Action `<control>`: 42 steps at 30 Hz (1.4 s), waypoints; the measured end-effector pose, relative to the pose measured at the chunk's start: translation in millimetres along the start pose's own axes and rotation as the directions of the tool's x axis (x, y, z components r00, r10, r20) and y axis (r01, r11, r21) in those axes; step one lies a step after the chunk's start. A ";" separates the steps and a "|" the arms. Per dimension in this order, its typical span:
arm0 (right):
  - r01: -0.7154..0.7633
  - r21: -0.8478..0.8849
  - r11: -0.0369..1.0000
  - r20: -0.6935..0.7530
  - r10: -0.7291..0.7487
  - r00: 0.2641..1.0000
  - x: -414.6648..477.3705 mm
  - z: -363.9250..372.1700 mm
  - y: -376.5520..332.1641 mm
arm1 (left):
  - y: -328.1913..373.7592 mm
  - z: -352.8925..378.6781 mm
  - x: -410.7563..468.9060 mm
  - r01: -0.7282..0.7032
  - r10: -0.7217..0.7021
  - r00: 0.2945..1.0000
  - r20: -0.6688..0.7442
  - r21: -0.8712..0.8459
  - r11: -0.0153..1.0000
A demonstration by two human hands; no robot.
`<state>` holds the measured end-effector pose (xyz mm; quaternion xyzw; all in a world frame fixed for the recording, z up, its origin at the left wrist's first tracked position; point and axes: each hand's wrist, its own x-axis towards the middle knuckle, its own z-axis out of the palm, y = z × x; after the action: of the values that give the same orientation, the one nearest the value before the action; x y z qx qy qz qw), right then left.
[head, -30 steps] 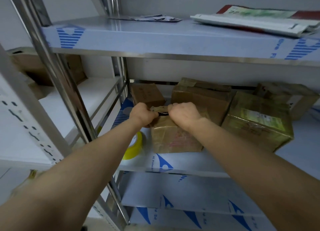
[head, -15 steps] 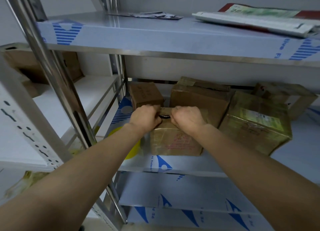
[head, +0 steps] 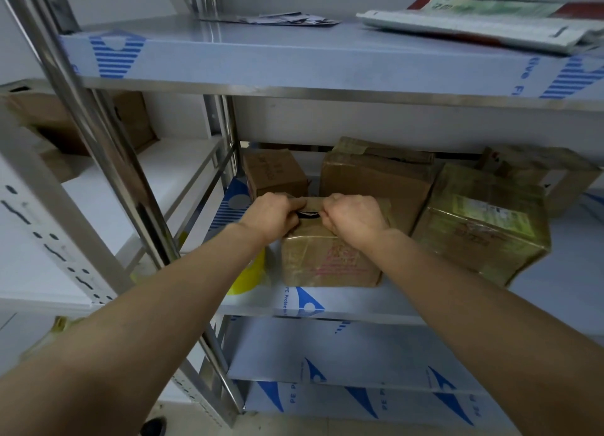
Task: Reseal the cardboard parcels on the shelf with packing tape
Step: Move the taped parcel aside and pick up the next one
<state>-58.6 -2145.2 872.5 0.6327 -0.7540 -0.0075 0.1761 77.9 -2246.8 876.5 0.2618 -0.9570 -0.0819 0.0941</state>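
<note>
— How far along is it, from where you stand?

— Early, I'd say. Start at the left: the yellow tape roll [head: 251, 273] stands on the shelf [head: 343, 306] just beside the small parcel [head: 330, 262]. It's half hidden by the left forearm, and neither hand is on it. No tape is being drawn.

— And the hands?

— The left hand [head: 271, 216] is curled over the parcel's left top flap, fingers bent round its edge. Between the two hands a dark gap [head: 307, 214] shows at the seam, so the top isn't closed. The right hand [head: 353, 218] is bunched the same way, gripping the right flap. Both are closed on cardboard, drawing the flaps together, I judge.

— So the tape comes next?

— Likely, once the seam meets. One hand must let go to fetch the roll.

— And the others?

— Further right, the large box [head: 376, 183] behind has a top that looks loose. The film-wrapped box [head: 480, 232] near the shelf's front seems sealed, though I cannot tell for sure. Most of the job looks undone.
</note>
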 end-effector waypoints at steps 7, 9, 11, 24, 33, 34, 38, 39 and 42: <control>-0.216 0.499 0.839 0.058 0.216 0.975 -13.1 -1.6 13.6 | -2.9 -0.3 -5.4 0.029 -0.018 0.991 0.130 -0.078 0.997; -0.335 0.406 0.850 0.156 0.297 0.942 -12.9 -3.5 16.6 | 0.5 2.5 -7.2 0.003 0.003 0.997 0.079 -0.070 0.998; -0.415 0.285 0.864 0.264 0.345 0.901 -13.9 -1.1 19.0 | 3.3 7.0 -8.5 -0.015 0.018 0.995 0.093 -0.032 0.999; -0.460 0.390 0.798 0.414 0.294 0.862 -23.9 1.5 37.8 | 9.2 15.0 -12.4 0.169 -0.098 0.972 0.215 -0.340 0.925; -0.543 0.423 0.726 0.394 0.392 0.831 -27.9 15.4 44.4 | 13.5 25.4 -15.7 0.424 -0.365 0.901 0.235 -0.653 0.627; -0.544 0.419 0.727 0.393 0.395 0.830 -28.2 15.2 44.9 | 12.3 26.1 -15.3 0.431 -0.379 0.895 0.235 -0.670 0.604; -0.526 0.264 0.808 0.276 0.459 0.844 -32.6 13.2 40.6 | -0.8 27.4 -21.5 0.427 -0.505 0.847 0.166 -0.778 0.460; -0.503 0.233 0.832 0.200 0.466 0.862 -33.6 10.3 36.3 | -7.5 26.0 -25.3 0.437 -0.552 0.826 0.111 -0.746 0.503; -0.360 0.282 0.889 0.057 0.359 0.932 -31.3 -1.8 15.6 | -29.1 22.9 -37.6 0.556 -0.621 0.783 -0.001 -0.446 0.702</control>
<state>-68.7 -2111.7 869.8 0.5013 -0.8512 0.1337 0.0792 118.7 -2249.6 843.2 0.5329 -0.7711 -0.2923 0.1895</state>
